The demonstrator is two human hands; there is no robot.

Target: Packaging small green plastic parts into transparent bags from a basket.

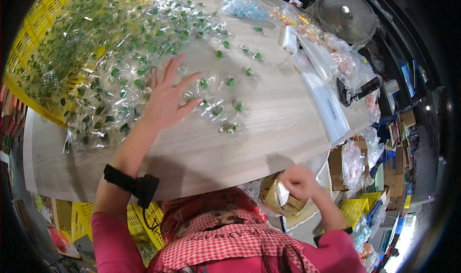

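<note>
My left hand is over the table with its fingers spread, at the edge of a wide heap of small clear plastic packets. Each packet has a small green piece in it. The hand grips nothing. Several loose packets lie to the right of its thumb. Beyond the near table edge, my right hand is closed in a fist above a round tub with yellowish-brown insides. Against the fist shows a whitish piece; whether the fingers hold it is hard to tell.
A yellow plastic basket tips packets onto the table at the left. Far back lies a pile of pale blue packets. Along the right edge are flat clear bags, a white bottle, a black clamp stand and a round fan.
</note>
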